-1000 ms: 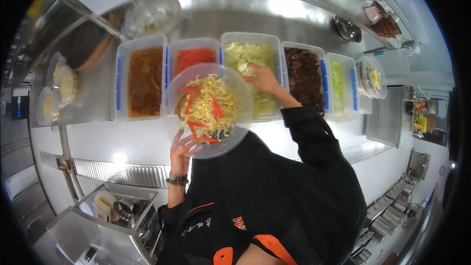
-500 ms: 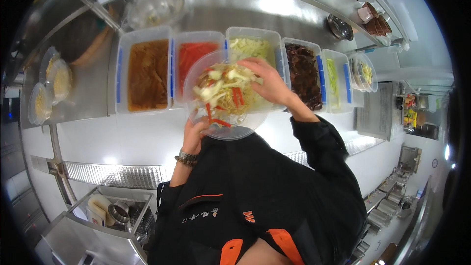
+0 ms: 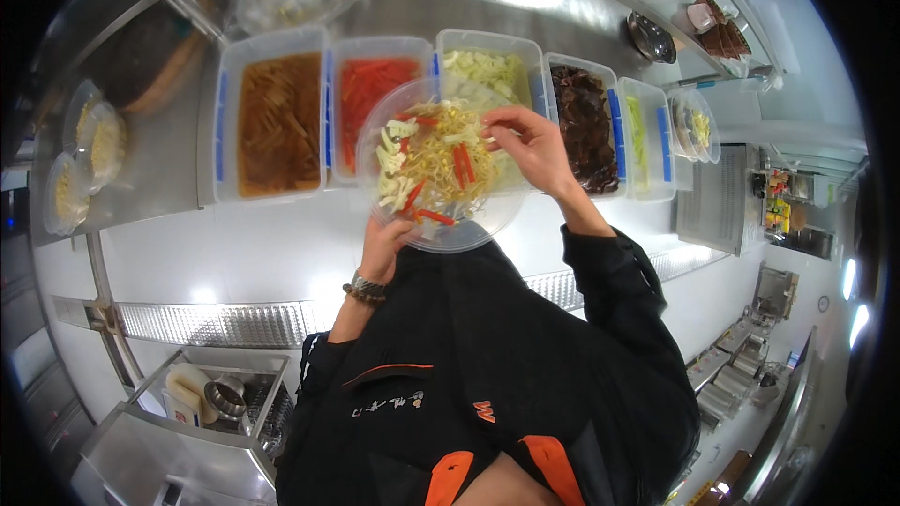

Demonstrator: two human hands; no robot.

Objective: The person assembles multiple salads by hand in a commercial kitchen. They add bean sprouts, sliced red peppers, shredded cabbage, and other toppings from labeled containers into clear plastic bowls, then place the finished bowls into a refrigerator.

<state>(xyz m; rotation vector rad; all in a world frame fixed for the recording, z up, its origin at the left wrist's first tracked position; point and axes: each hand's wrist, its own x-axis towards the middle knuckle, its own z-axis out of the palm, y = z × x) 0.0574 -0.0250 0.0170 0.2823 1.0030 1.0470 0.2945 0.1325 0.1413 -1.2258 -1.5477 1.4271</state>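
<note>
Two hands at work: the left hand [image 3: 382, 245] grips a clear bowl [image 3: 441, 164] of noodles above the tabletop [image 3: 234, 234], while right hand [image 3: 530, 145] fingers pinch cabbage over it. Release looks next.

The clear plastic bowl [image 3: 441, 167] is round, shallow and see-through, held up above the steel counter in front of the row of tubs; it sits roughly level, gripped at its near rim from below; inside lies a loose heap of pale yellow noodles [image 3: 433, 161] mixed with red strips and pale green-white vegetable chunks, piled mostly toward the left and middle
</note>
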